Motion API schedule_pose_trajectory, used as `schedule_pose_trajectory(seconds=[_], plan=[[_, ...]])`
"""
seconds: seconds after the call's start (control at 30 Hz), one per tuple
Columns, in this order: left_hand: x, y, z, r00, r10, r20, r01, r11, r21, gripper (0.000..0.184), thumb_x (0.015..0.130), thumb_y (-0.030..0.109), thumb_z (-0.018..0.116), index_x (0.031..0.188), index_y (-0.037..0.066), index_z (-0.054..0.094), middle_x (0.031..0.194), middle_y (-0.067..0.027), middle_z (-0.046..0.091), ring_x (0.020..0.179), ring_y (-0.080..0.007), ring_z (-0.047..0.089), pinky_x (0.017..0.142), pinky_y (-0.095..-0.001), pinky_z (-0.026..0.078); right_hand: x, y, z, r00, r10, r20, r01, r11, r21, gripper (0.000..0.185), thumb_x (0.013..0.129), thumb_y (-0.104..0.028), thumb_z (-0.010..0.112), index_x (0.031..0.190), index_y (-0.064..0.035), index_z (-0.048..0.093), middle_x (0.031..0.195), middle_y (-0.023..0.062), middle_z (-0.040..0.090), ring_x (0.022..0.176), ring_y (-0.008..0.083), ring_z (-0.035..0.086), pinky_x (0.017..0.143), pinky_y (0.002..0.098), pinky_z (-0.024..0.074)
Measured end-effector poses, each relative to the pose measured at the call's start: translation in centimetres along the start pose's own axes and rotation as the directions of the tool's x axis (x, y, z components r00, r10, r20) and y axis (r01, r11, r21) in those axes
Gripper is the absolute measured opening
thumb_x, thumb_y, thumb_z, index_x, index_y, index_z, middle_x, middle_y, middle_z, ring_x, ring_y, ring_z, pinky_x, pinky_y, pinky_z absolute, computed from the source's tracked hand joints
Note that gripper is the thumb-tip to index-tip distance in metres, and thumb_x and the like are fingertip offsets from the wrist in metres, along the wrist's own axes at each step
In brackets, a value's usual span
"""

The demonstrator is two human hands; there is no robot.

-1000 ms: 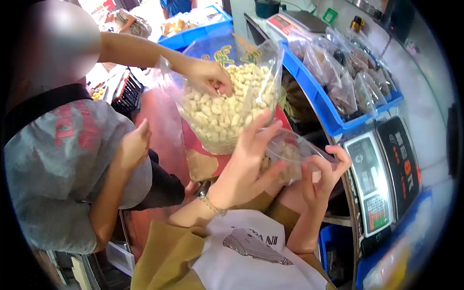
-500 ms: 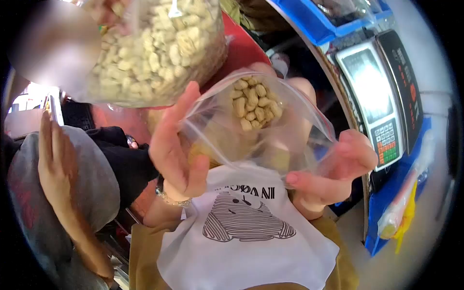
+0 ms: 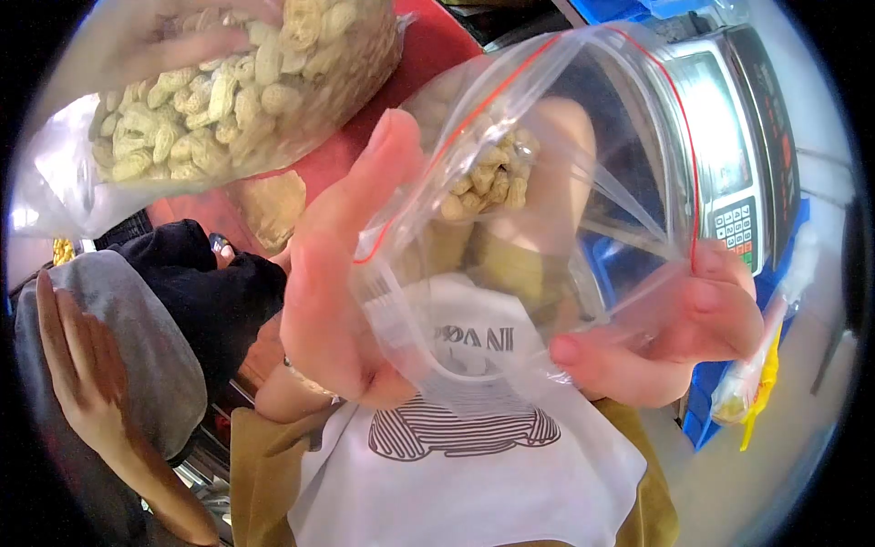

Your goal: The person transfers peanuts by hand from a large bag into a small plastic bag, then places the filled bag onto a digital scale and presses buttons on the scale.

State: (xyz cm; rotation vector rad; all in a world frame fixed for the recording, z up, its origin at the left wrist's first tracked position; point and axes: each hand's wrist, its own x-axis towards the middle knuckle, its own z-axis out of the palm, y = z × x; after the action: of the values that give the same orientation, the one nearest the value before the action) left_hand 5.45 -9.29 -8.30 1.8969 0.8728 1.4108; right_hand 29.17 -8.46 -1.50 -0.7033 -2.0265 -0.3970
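A clear zip bag (image 3: 629,155) with a red line along its mouth is held up between my hands, its mouth spread wide. Several peanuts (image 3: 492,182) lie at its bottom. My left hand (image 3: 342,273) grips the bag's edge on the left side, thumb and fingers around the plastic. On the right, my right hand (image 3: 674,328) pinches the opposite edge. At the upper left stands a big clear bag of peanuts (image 3: 210,114), with another person's blurred hand (image 3: 155,46) over it.
Beside me on the left is a person in a grey shirt (image 3: 137,337), one hand (image 3: 87,374) raised. The big bag rests on a red surface (image 3: 428,46). At the right are a digital scale (image 3: 720,137) and a blue tray (image 3: 700,401) with a wrapped yellow item (image 3: 764,383).
The view has tilted down toward my lap. The zip bag has come up closer to the camera and its mouth is spread wider. My hands have risen with it.
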Motion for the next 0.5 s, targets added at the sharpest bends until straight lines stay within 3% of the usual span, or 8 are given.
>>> schedule_pose_trajectory(seconds=[0.5], plan=[[-1.4,1.8,-1.6,0.997,-0.063,-0.039,0.063,0.998,0.006,0.059,0.092,0.019,0.054,0.138,0.007,0.018,0.124,-0.0360,0.035,0.116,-0.0426,0.042,0.096,-0.0501,0.038,0.7,-2.0,-0.2,0.999,0.005,0.054,-0.010,0.997,0.079,0.029,0.075,-0.039,0.070,0.100,-0.0485,0.060,0.132,0.0066,0.036,0.123,0.0293,0.042,0.103,0.0395,0.0341]])
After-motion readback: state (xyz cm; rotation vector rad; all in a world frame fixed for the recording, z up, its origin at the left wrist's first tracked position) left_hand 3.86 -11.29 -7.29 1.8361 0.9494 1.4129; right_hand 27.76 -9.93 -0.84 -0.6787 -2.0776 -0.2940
